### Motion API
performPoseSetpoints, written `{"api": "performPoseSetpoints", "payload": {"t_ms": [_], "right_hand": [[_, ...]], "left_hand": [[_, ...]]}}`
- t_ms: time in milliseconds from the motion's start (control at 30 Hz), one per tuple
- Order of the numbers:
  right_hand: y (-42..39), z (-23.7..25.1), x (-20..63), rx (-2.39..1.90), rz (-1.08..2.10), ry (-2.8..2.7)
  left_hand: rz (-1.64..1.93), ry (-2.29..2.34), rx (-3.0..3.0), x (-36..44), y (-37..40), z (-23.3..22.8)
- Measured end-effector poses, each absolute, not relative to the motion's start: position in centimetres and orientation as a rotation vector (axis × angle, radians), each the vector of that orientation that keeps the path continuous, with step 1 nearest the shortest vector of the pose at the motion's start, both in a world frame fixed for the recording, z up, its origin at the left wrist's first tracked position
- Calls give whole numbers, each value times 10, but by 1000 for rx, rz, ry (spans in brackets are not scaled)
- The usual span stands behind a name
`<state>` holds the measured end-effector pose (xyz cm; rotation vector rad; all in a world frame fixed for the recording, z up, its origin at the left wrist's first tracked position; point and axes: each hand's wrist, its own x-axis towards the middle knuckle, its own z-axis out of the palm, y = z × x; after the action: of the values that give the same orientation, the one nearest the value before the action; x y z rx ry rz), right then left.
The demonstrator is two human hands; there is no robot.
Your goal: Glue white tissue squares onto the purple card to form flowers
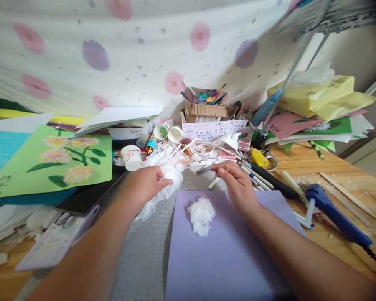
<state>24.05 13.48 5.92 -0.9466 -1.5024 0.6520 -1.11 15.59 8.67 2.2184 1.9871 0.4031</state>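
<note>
My left hand (pixel 147 186) rests at a loose heap of white tissue paper pieces (pixel 174 175). Its thumb sticks out to the right, while the other fingers are mostly hidden, so its grip does not show. Above the far edge of a purple sheet (pixel 225 255), my right hand (pixel 238 186) is closed in a pinch, with a ring on one finger. A slim grey tool (pixel 205 169) extends left from its fingertips; the exact kind is unclear. On the purple sheet lies a crumpled clump of white tissue paper (pixel 201 216), apart from both hands.
Pens and markers (pixel 253 175) crowd the back, near paper cups (pixel 131 158) and a cardboard box (pixel 207 109). A blue glue gun (pixel 335 213) lies right. At left are a green flower picture (pixel 56 161) and a phone (pixel 87 196). A grey cutting mat (pixel 141 255) lies beneath.
</note>
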Motion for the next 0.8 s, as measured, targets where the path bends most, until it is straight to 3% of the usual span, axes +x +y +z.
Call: {"api": "performPoseSetpoints", "payload": {"t_ms": [200, 433, 633, 800], "right_hand": [[135, 56, 240, -899, 733, -1411], [135, 55, 243, -954, 896, -1251], [134, 60, 237, -862, 1072, -1099], [134, 66, 235, -759, 1155, -992]], "left_hand": [[483, 1974, 2247, -8, 153, 92], [938, 1714, 2010, -3, 140, 108], [875, 1392, 1773, 14, 131, 101], [766, 1414, 1980, 30, 125, 91]]}}
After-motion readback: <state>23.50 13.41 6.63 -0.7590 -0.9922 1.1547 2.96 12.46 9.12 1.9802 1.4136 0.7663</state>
